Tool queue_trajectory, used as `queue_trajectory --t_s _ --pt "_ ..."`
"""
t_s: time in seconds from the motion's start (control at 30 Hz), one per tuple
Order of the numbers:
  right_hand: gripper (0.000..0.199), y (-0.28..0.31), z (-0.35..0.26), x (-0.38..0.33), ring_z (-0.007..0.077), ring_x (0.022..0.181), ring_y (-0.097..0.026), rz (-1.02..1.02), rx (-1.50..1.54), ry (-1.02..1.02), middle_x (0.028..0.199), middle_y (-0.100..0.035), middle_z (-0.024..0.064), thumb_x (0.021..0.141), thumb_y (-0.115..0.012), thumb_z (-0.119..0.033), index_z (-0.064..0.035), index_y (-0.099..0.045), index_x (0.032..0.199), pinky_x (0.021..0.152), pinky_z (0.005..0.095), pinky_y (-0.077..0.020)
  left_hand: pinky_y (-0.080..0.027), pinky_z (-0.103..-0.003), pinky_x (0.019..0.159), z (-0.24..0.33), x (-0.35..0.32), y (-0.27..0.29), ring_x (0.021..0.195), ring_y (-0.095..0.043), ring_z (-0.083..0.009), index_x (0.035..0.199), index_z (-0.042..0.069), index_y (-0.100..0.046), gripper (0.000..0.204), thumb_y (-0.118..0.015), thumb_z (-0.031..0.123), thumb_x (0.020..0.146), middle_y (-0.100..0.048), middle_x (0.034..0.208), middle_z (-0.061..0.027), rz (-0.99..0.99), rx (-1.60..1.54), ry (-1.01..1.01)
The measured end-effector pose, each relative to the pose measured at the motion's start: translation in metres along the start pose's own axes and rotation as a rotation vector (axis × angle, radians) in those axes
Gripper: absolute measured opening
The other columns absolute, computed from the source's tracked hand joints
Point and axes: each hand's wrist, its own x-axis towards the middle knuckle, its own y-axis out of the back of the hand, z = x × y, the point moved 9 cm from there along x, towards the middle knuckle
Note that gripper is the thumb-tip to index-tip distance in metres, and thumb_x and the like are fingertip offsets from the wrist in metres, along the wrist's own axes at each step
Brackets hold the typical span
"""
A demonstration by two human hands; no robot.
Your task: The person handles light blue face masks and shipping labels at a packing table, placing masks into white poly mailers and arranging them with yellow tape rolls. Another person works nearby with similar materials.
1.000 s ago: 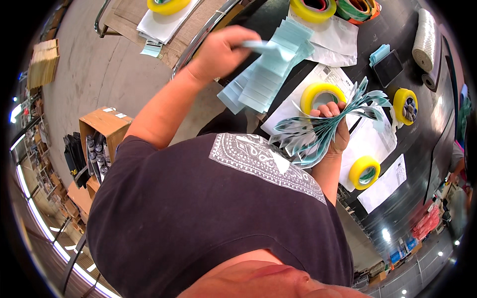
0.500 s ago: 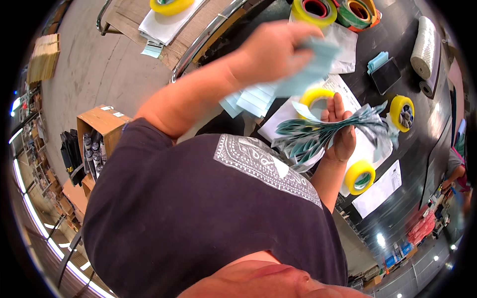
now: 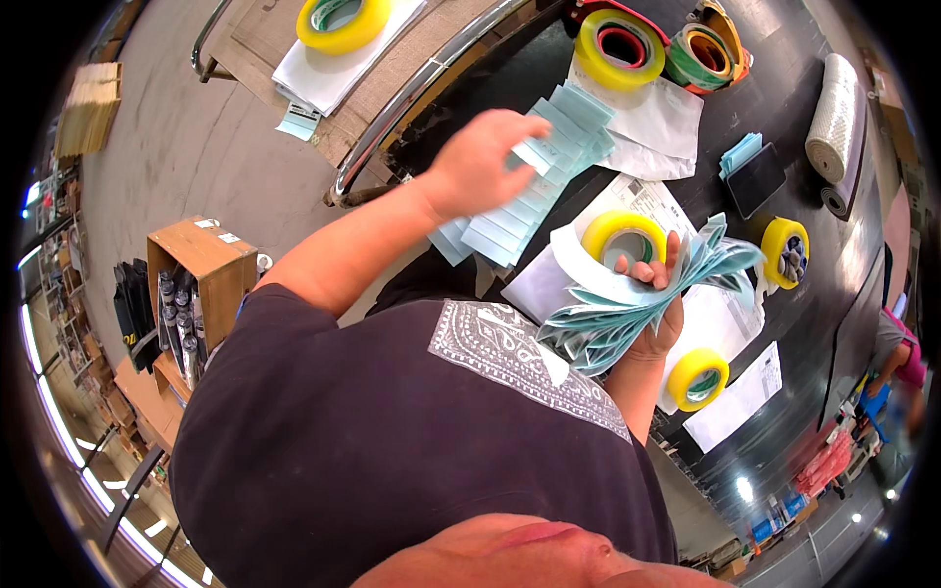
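My right hand (image 3: pixel 659 328) is wrapped round a thick, fanned bundle of pale blue paper slips (image 3: pixel 613 318), bent at the middle with both ends splayed. To the left, my left hand (image 3: pixel 482 162), somewhat blurred, hovers over an overlapping spread of similar blue slips (image 3: pixel 515 218) at the table edge. Its thumb and forefinger are apart, with the spread showing between them. Beside the bundle a yellow tape roll (image 3: pixel 600 235) lies on white papers (image 3: pixel 534 265). Part of my right palm is hidden by the slips.
The dark table (image 3: pixel 755 304) carries more tape rolls (image 3: pixel 698 380), a tape dispenser (image 3: pixel 711 54), a black phone-like slab (image 3: pixel 757 181) and a rolled sheet (image 3: pixel 831 118). A metal-railed cart (image 3: pixel 392 108) stands at far left, a cardboard box (image 3: pixel 201 260) nearer. Another person (image 3: pixel 897 358) is at far right.
My left hand has drawn back left and down; the blue slips it carried now lie in the spread. The right hand's bundle has shifted slightly toward me and turned.
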Motion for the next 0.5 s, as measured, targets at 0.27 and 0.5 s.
queue_trajectory --t_s 0.27,0.5 --pt "0.052 0.006 0.004 0.001 0.0220 0.097 -0.058 -0.010 -0.002 -0.101 0.100 -0.058 0.0067 0.094 -0.051 -0.015 0.0018 -0.034 0.140 0.095 0.0444 -0.0455 -0.043 -0.039 0.099 -0.026 -0.004 -0.004 0.118 -0.051 -0.0298 0.112 0.005 -0.060 0.044 -0.065 -0.001 0.068 -0.058 0.120 -0.0096 0.005 0.310 -0.049" --pt "0.041 0.015 -0.011 0.004 0.0264 0.109 -0.058 0.286 -0.357 -0.057 0.124 -0.055 0.0157 0.093 -0.044 -0.004 0.0047 -0.039 0.133 0.098 0.0392 -0.0453 -0.049 -0.038 0.089 -0.051 -0.004 -0.022 0.104 -0.060 -0.0287 0.089 0.004 -0.068 0.017 -0.067 0.000 0.073 -0.067 0.098 -0.0067 0.092 0.198 -0.069"
